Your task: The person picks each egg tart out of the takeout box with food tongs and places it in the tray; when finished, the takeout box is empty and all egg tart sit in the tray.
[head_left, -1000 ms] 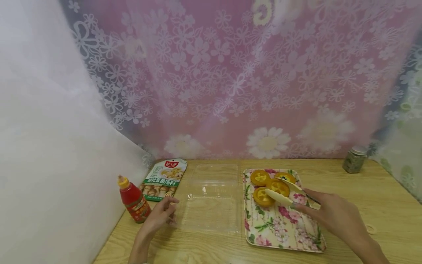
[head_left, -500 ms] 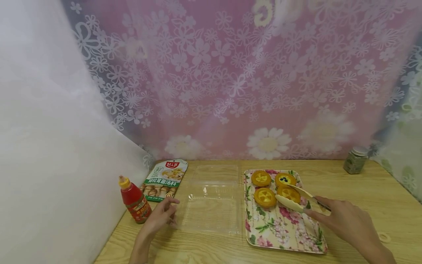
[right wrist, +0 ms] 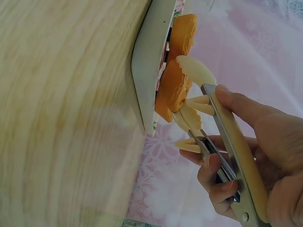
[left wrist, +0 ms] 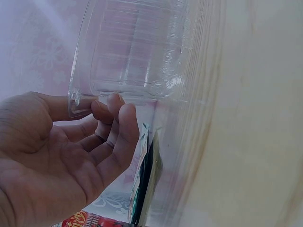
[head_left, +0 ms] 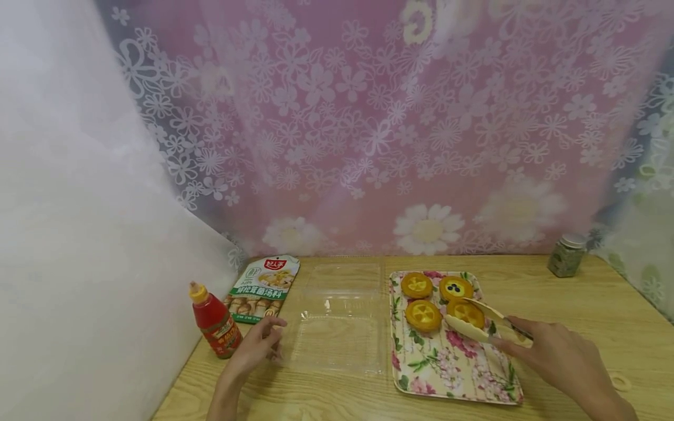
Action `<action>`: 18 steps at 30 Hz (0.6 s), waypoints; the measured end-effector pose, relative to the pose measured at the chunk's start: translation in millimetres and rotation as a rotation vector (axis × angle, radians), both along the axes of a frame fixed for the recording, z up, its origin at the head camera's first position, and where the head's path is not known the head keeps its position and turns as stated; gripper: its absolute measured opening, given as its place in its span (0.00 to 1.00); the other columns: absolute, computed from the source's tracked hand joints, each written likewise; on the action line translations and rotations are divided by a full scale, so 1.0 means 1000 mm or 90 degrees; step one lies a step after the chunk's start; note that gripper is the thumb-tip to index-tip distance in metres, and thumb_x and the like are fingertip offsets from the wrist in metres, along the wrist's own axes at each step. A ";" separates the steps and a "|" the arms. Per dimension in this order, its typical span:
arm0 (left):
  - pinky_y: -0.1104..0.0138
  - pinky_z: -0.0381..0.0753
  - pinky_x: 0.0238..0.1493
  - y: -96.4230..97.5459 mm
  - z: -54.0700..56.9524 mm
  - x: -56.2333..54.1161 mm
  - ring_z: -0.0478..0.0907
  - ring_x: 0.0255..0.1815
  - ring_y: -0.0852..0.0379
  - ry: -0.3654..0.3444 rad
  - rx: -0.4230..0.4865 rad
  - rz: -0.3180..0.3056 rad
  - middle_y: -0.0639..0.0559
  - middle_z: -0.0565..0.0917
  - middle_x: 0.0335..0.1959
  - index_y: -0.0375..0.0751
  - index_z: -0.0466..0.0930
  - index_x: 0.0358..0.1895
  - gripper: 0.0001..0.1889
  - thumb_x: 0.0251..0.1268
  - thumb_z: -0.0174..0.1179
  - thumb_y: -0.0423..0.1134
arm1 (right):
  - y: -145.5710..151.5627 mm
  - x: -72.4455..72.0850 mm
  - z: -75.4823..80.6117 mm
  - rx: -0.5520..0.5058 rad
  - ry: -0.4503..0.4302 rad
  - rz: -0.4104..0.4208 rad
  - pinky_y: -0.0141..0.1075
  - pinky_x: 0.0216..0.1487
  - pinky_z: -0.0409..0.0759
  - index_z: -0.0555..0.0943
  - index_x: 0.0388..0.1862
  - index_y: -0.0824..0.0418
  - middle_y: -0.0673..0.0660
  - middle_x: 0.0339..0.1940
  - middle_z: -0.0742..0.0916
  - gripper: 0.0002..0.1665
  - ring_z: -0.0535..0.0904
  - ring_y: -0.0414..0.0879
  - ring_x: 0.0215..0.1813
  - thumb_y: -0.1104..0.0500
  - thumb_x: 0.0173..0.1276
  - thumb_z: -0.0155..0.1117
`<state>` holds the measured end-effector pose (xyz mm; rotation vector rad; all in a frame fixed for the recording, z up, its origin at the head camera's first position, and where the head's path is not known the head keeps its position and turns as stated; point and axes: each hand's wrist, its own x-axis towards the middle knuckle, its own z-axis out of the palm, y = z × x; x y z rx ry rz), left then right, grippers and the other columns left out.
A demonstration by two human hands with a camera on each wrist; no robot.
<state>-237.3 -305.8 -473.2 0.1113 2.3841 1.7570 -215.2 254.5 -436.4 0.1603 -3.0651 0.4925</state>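
Note:
My right hand (head_left: 566,356) grips a pair of tongs (right wrist: 236,156), which have cream tips and metal-edged handles. The tips stand on either side of an egg tart (head_left: 466,314) at the right of the floral tray (head_left: 442,371). Behind it is a tart (head_left: 456,287) with dark berries on top, and to its left are two more tarts (head_left: 423,316) with a pale cross pattern. My left hand (head_left: 255,349) is at the left edge of a clear plastic container (head_left: 337,339), its thumb and curled fingers pinching the rim. The container lies with its lid laid back behind it.
To the left of my left hand stand a red sauce bottle (head_left: 217,321) with a yellow cap and a green-and-white food pouch (head_left: 263,286). A small lidded jar (head_left: 567,255) is at the back right. A pale ring (head_left: 620,382) lies by my right wrist. Flowered curtain hangs behind.
The tongs and their tart have moved right, from between the other tarts to the front right of the group. The berry tart now shows fully. My left hand has stayed put.

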 end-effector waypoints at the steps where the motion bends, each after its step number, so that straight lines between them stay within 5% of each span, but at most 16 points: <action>1: 0.60 0.86 0.32 0.000 0.000 0.000 0.81 0.30 0.52 0.000 -0.001 0.000 0.40 0.78 0.36 0.26 0.67 0.67 0.18 0.86 0.48 0.36 | 0.000 0.000 0.000 -0.001 -0.001 0.000 0.36 0.18 0.52 0.80 0.70 0.62 0.49 0.11 0.70 0.56 0.57 0.43 0.17 0.19 0.63 0.58; 18: 0.57 0.87 0.33 0.000 -0.001 -0.001 0.82 0.32 0.50 -0.003 -0.005 0.000 0.42 0.77 0.36 0.26 0.67 0.67 0.18 0.86 0.48 0.35 | -0.002 0.000 -0.001 -0.002 -0.047 -0.002 0.38 0.18 0.55 0.78 0.71 0.64 0.50 0.15 0.72 0.58 0.60 0.44 0.19 0.18 0.61 0.61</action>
